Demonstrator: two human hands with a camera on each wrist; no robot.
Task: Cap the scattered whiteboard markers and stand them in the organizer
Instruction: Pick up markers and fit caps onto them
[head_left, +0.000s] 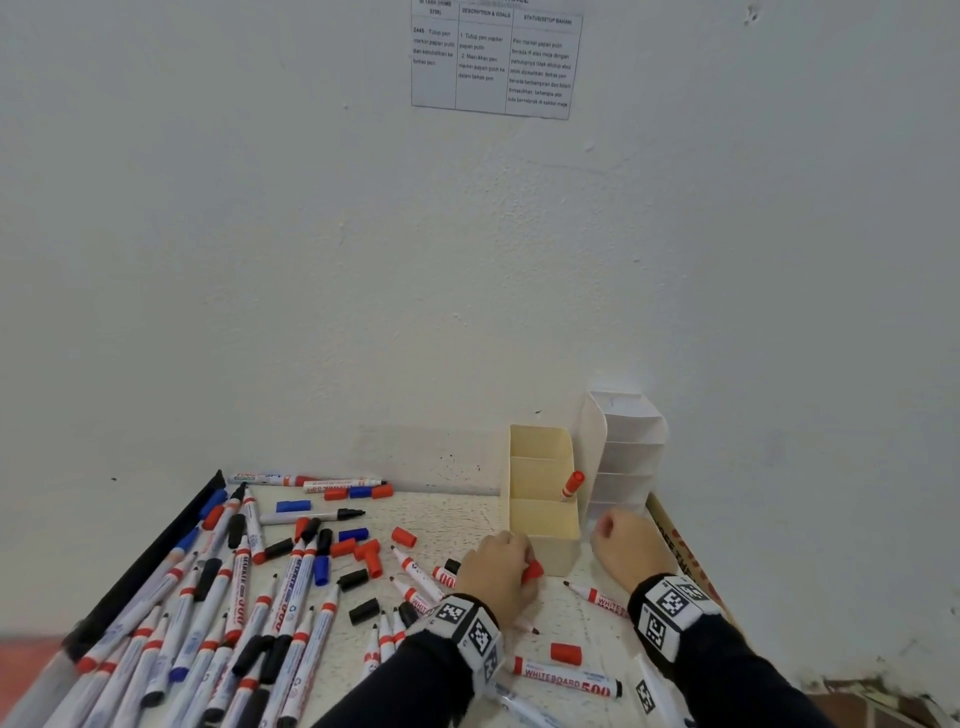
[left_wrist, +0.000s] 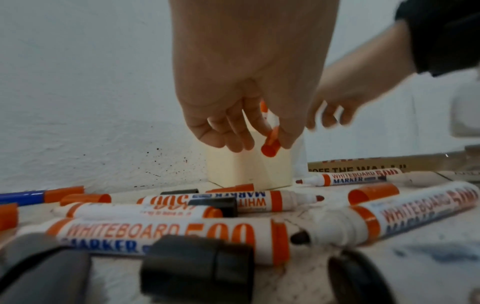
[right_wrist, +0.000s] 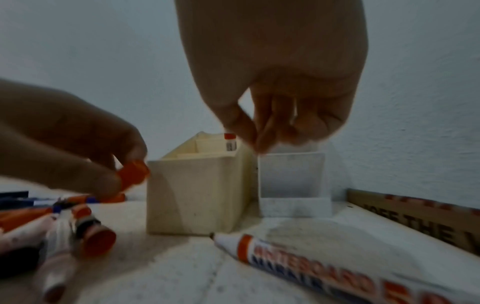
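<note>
Left hand pinches a red plastic marker cap beside the cream compartmented organizer, which holds 1 capped red marker; right hand hangs loosely curled, empty.

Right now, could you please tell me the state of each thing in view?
Left hand: pinching a loose red cap.
Right hand: loosely curled, holding nothing.
Cream organizer: upright, one capped red marker leaning inside.
White organizer: upright, no markers visible.
Marker by the right wrist: lying uncapped.
</note>
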